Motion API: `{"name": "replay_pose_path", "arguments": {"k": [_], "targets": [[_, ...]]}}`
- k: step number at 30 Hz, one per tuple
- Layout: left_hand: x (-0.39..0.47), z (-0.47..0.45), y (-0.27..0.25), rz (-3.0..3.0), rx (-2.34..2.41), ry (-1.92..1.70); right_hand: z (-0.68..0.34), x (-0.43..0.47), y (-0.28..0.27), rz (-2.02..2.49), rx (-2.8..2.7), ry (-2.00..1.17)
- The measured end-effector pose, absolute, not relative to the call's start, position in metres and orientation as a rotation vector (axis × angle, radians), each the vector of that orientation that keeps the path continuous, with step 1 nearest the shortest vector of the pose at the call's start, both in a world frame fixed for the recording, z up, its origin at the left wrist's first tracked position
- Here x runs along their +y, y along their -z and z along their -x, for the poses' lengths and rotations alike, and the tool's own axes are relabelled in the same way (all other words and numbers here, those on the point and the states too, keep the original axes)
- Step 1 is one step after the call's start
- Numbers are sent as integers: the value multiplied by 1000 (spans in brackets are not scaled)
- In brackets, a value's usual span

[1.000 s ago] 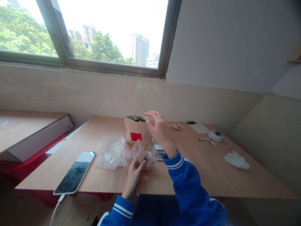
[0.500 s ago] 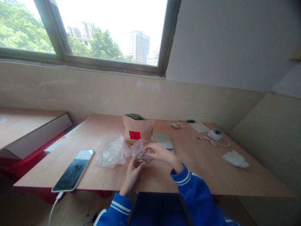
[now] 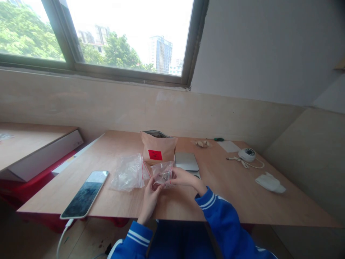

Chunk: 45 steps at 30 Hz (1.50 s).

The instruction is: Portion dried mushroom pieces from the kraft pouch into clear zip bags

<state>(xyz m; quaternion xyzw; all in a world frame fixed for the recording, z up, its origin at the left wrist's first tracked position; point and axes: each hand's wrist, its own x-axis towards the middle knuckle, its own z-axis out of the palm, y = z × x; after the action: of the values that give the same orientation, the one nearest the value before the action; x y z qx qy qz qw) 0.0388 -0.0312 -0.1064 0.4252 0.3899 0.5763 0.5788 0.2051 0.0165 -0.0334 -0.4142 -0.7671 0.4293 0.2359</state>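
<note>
Between my two hands, just above the table, is a small clear zip bag with a red seal line and small dark contents too blurred to name. My left hand grips its lower left side with fingers curled. My right hand pinches its right edge near the red line. Behind the bag stands a brown paper pouch with a red label, its top open. A flat silver scale lies close beyond my right hand, partly covered by it. To the left is a pile of clear zip bags.
A phone with a white cable lies at the table's left front. Further right are a pack of pale pieces, a green-handled tool, white paper, a white dome camera with cables, and a crumpled white tissue.
The zip bag has turned in my hands, its red seal line now on the right side. My right hand has shifted slightly right and down, from the bag's opening to its edge.
</note>
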Motion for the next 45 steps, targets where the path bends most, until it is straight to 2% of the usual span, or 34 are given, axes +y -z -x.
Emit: {"name": "replay_pose_path", "arguments": {"k": [6, 11, 16, 19, 23, 28, 32, 36, 39, 41, 45], "targets": [[-29, -38, 112, -989, 942, -1360, -202, 15, 49, 1112, -1849, -1204], [-25, -36, 127, -1031, 1057, -1395, -217, 14, 47, 1175, -1515, -1008], [-26, -34, 125, -1081, 1099, -1369, -216, 16, -13, 962, -1479, -853], [-28, -34, 120, -1091, 1107, -1347, -191, 32, -62, 843, -1463, -600], [-31, -35, 116, -1033, 1084, -1323, -155, 64, -95, 862, -1623, -315], [-29, -35, 120, -1006, 1065, -1338, -147, 82, -78, 1105, -2182, -55], [-28, -35, 124, -1025, 1043, -1323, -159, 70, -67, 1031, -2203, 62], [-30, -35, 119, -1034, 1086, -1337, -171, 37, -59, 980, -1899, 6], [-32, -35, 111, -1016, 1090, -1354, -180, 7, -31, 1103, -1752, -160], [-34, -36, 106, -1004, 1085, -1371, -186, -9, -1, 1250, -1710, -333], [-42, -37, 100, -935, 1154, -1433, -196, -21, 50, 1298, -1548, -896]]}}
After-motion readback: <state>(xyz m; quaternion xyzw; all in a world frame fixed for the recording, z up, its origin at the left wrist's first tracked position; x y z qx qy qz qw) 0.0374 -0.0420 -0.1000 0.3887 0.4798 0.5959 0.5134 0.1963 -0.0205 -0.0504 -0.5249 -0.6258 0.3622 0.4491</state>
